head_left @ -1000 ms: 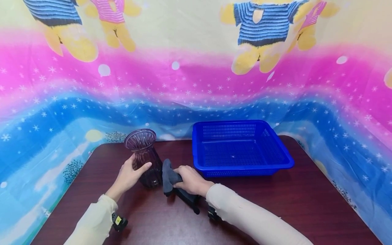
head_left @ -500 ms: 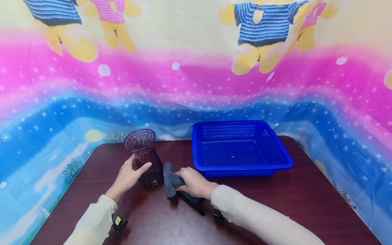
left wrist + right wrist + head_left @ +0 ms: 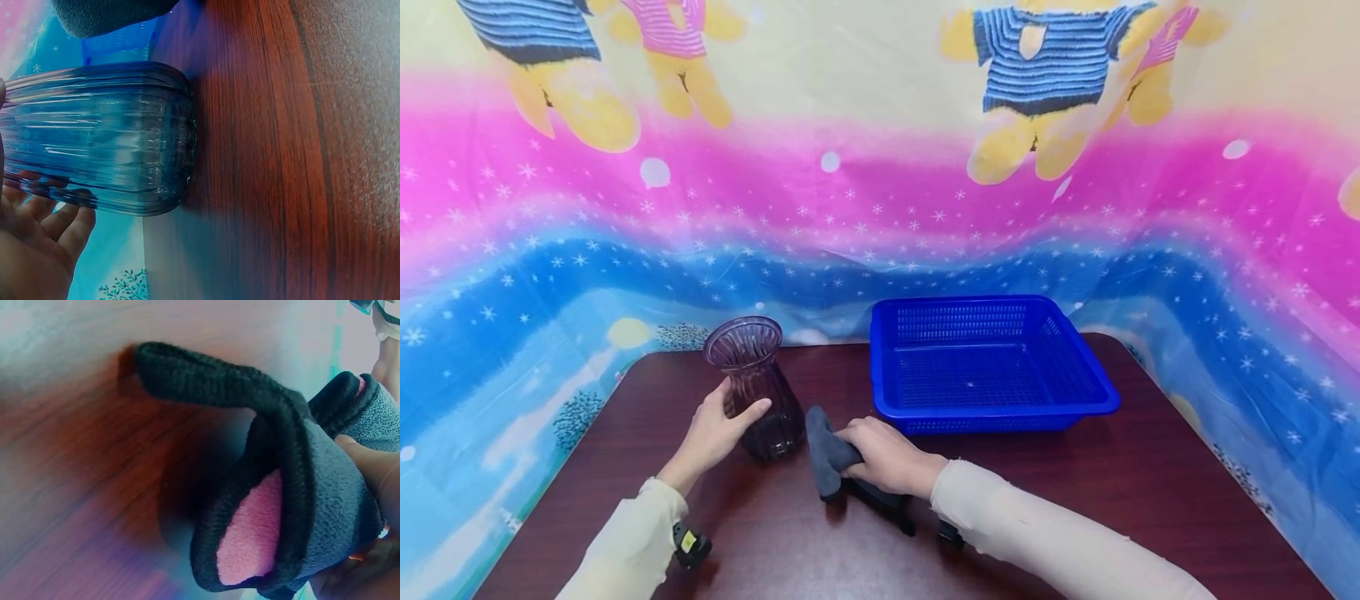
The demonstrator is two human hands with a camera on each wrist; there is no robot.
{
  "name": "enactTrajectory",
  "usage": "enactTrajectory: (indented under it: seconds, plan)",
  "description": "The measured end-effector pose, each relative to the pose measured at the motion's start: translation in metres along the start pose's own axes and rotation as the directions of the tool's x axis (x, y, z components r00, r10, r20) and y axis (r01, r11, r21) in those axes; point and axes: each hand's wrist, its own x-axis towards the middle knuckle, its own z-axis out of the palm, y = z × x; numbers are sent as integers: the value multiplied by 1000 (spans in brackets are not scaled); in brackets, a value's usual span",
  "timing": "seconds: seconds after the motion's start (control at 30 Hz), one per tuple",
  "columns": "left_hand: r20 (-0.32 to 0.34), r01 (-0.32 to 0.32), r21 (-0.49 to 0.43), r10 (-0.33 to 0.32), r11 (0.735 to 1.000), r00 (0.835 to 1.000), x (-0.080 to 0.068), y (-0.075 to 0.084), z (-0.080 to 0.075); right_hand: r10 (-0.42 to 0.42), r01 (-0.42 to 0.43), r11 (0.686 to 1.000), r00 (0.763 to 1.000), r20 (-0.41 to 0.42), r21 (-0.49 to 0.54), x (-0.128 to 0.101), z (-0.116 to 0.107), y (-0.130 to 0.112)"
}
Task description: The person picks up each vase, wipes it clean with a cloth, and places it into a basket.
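A purple ribbed glass vase (image 3: 763,421) with a flared rim stands upright on the table's left side. My left hand (image 3: 711,429) grips it from the left, thumb across the front; in the left wrist view fingers (image 3: 78,231) show behind the glass. Just right of the vase, my right hand (image 3: 887,454) holds a bunched grey cleaning cloth (image 3: 826,458) around its middle. Black edging, a pink inner side and a black hanging loop (image 3: 194,375) show on the cloth (image 3: 337,494) in the right wrist view. The loop's end hangs low over the tabletop.
A blue plastic basket (image 3: 992,410) with meshed walls stands at the table's back right, beyond my right hand. The dark red-brown wooden table (image 3: 790,542) has a printed cartoon cloth (image 3: 850,208) hanging behind and around it.
My right hand has drawn the cleaning cloth a little to the right and nearer to me, widening its distance from the vase. My left hand and the vase stay in place.
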Motion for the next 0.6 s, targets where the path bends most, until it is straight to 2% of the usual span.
enactTrajectory:
  seconds: [0.6]
  plan:
    - [11, 6, 8, -6, 1000, 1000, 0, 0, -1, -19, 19, 999, 1000, 6, -28, -21, -4, 8]
